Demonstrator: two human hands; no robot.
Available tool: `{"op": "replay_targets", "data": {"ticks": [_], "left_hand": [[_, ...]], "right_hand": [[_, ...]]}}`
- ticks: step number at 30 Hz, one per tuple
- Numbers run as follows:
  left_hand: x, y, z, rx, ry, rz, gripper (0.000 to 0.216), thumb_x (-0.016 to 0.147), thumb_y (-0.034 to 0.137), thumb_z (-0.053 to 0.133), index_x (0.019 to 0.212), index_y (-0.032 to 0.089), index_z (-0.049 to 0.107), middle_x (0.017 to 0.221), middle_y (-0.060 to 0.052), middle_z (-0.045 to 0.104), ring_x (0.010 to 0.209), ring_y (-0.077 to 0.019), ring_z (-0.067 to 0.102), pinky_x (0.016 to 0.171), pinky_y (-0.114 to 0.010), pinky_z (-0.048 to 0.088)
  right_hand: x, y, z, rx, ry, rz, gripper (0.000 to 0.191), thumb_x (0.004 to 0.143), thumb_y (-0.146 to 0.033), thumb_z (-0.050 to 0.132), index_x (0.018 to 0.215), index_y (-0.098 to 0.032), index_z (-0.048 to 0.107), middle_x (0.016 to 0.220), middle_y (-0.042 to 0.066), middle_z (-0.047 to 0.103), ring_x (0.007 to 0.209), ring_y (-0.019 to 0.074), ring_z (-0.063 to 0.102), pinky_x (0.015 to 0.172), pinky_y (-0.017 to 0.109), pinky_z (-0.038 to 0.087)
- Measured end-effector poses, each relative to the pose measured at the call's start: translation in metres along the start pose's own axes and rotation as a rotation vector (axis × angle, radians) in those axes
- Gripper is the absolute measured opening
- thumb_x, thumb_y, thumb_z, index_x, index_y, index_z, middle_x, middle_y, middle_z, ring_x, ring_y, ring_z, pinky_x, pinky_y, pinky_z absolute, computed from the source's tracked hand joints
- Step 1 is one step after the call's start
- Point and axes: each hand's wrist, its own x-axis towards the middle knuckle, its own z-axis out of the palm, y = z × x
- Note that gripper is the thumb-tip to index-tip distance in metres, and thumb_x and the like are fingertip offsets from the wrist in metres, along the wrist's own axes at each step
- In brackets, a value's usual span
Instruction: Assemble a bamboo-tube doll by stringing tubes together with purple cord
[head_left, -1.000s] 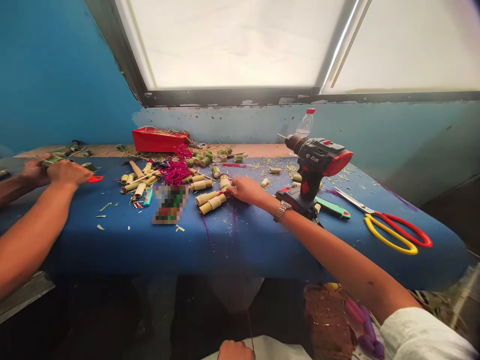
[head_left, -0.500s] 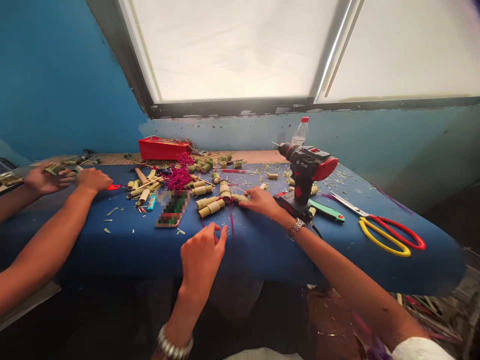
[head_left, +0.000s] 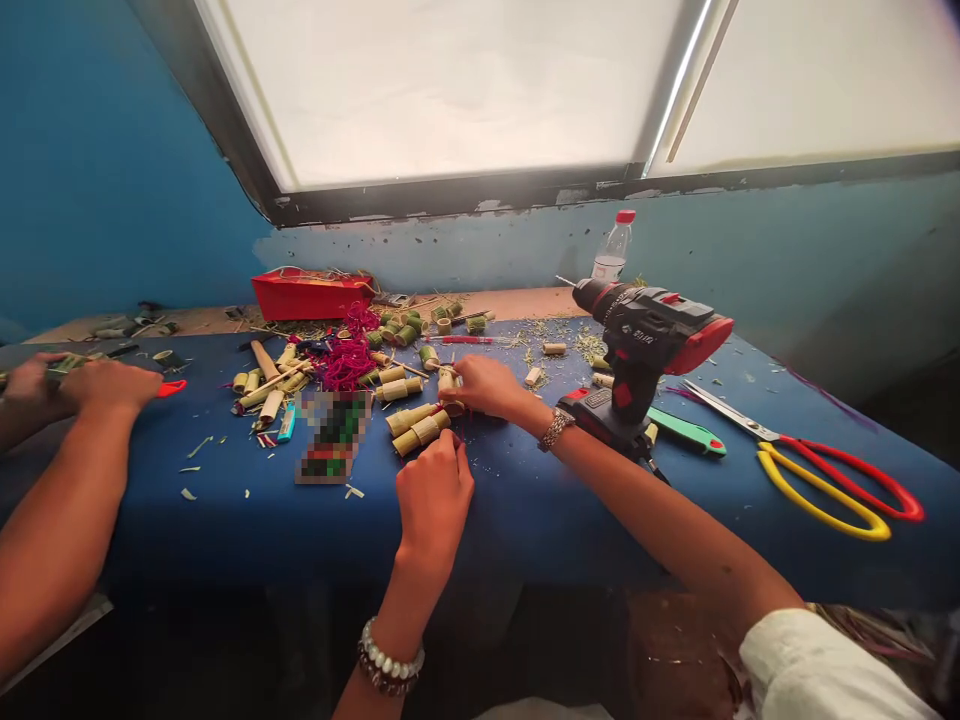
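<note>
Right hand (head_left: 487, 388) is on the tied bundle of pale cane tubes (head_left: 418, 427), left hand (head_left: 433, 503) pressed in just below it (magenta thread (head_left: 437, 410) showing there)! A cordless drill (head_left: 645, 350) stands just beside the right wrist on the blue table (head_left: 525, 530), and a co-worker's hands (head_left: 109, 386) are busy far left.

Short bamboo tube segments (head_left: 420, 430): pale yellow-green, cut ends, lying flat in two adjacent rows on the blue table (head_left: 225, 530). Thin red cord (head_left: 442, 408) visible at the far ends; rows angled diagonally.
</note>
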Motion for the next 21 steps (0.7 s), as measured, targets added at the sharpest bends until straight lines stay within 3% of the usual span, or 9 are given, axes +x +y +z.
{"op": "replay_targets", "data": {"ticks": [5,10,16,21], "left_hand": [[-0.014,-0.010,0.000,-0.023,-0.048,-0.004,0.024,0.106,0.029,0.045,0.106,0.023,0.068,0.095,-0.007,0.080,0.089,-0.0248,0.078,0.063,-0.029,0.039],[-0.036,-0.028,-0.001,-0.065,-0.075,-0.014,0.019,0.106,0.029,0.049,0.101,0.027,0.067,0.092,-0.001,0.080,0.082,-0.0227,0.076,0.061,-0.029,0.031],[-0.064,-0.046,0.001,-0.211,-0.189,0.030,0.018,0.104,0.027,0.051,0.095,0.028,0.067,0.077,0.004,0.074,0.068,-0.0174,0.070,0.061,-0.027,0.032],[-0.071,-0.057,0.008,-0.389,-0.191,0.058,0.022,0.102,0.032,0.049,0.089,0.028,0.066,0.068,0.005,0.068,0.058,-0.0144,0.062,0.059,-0.025,0.035]], "right_hand": [[0.006,0.004,0.003,-0.033,-0.028,0.026,0.042,0.094,-0.055,0.068,0.106,-0.015,0.068,0.098,0.007,0.069,0.086,0.0185,0.063,0.079,0.034,0.051],[0.008,0.003,0.005,-0.045,-0.029,0.028,0.036,0.092,-0.050,0.067,0.104,-0.017,0.072,0.100,0.012,0.071,0.088,0.0227,0.064,0.069,0.029,0.040],[0.007,-0.001,0.004,-0.081,-0.032,0.005,0.036,0.092,-0.048,0.066,0.105,-0.016,0.074,0.104,0.014,0.073,0.087,0.0238,0.065,0.065,0.029,0.036],[0.007,-0.006,0.004,-0.112,-0.050,-0.010,0.029,0.095,-0.042,0.066,0.102,-0.016,0.075,0.102,0.015,0.074,0.088,0.0242,0.066,0.066,0.029,0.036]]}}
